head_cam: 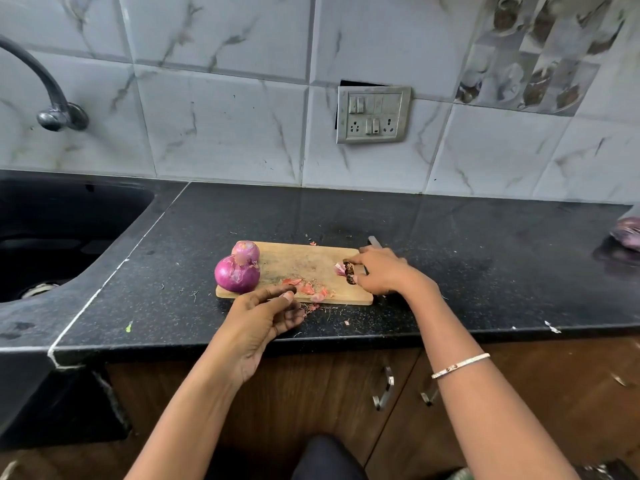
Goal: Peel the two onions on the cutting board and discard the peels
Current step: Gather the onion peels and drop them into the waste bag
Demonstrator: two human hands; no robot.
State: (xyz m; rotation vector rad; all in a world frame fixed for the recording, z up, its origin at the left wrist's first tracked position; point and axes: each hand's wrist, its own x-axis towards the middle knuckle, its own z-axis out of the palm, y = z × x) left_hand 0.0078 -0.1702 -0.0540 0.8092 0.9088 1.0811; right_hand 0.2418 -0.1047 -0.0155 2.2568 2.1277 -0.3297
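Onions (237, 271) sit left-centre on cutting board (304, 259), clear of debris. Right grip (382, 271) pinches peel scrap (349, 271), probably for discard; left grip (265, 311) relaxed, empty, beside loose peels (306, 289).

Soft, even daylight; faint glare on the black countertop (433, 237); wide-angle bending at edges; corners slightly blurred.

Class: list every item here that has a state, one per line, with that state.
Large onion: looks peeled, on the board.
Small onion: looks peeled, touching the large one.
Peels: scattered on the board.
Right hand: pinches a dark scrap.
Left hand: loosely curled, empty.
Knife: lying beneath the right hand.
Tap: not running.
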